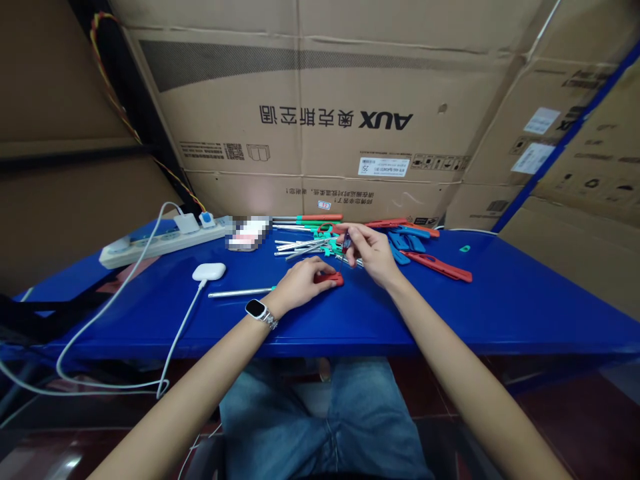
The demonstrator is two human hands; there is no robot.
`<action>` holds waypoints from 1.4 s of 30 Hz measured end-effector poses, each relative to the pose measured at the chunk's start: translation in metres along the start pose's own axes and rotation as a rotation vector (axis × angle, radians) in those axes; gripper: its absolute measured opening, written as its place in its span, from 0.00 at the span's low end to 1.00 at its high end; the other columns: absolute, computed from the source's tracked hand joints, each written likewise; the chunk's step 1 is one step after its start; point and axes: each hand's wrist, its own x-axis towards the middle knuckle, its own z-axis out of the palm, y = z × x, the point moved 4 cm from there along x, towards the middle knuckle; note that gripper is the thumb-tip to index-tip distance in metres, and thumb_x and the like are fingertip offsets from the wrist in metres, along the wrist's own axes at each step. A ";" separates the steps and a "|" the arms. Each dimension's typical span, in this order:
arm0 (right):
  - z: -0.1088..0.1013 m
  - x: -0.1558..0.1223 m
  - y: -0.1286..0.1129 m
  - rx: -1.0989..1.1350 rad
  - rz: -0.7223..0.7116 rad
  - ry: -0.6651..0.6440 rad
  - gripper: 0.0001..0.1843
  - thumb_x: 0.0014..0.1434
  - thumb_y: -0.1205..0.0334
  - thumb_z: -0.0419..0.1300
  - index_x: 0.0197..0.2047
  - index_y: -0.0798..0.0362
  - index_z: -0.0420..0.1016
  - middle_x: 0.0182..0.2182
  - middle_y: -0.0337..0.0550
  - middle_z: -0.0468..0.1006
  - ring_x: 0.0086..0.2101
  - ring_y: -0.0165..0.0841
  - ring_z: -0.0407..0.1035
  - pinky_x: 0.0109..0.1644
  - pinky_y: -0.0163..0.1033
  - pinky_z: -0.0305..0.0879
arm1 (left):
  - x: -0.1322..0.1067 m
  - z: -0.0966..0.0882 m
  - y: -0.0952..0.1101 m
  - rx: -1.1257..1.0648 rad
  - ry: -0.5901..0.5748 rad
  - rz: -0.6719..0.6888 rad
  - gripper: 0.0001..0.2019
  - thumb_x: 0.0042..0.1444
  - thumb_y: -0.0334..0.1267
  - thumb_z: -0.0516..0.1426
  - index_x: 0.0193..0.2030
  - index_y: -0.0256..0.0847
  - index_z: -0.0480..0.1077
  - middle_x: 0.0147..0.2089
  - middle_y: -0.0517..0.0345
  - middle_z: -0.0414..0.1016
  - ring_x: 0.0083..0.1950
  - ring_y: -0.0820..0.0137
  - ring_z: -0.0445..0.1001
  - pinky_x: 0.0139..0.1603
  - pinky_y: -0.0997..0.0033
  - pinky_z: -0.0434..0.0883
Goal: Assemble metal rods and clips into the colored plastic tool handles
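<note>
My left hand point(301, 285), with a watch on its wrist, is closed around a red handle point(331, 278) lying on the blue table. From the hand's other side a shiny metal rod point(240, 293) with a bit of green sticks out to the left, seemingly part of the same tool. My right hand point(373, 252) pinches a small screwdriver point(346, 242) with a dark red handle. Its thin shaft points down at the end of the red handle; whether the tip touches is too small to tell. Behind both hands lie several metal rods with green fittings point(305, 248).
Red handle shells point(443, 267) and blue handle shells point(411, 241) lie to the right, near a small green piece point(465, 249). At left are a white earbud case point(209, 272) on a cable, a power strip point(165, 241) and a blurred-out phone-like object point(249, 233). Cardboard point(325, 80) walls the back.
</note>
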 end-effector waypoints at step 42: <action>0.010 -0.005 0.014 -0.025 0.055 0.076 0.27 0.50 0.40 0.68 0.32 0.48 0.58 0.20 0.31 0.75 0.12 0.23 0.58 0.14 0.30 0.51 | 0.000 0.001 0.000 0.032 0.015 -0.005 0.16 0.60 0.51 0.61 0.48 0.44 0.78 0.46 0.54 0.77 0.43 0.65 0.75 0.43 0.68 0.71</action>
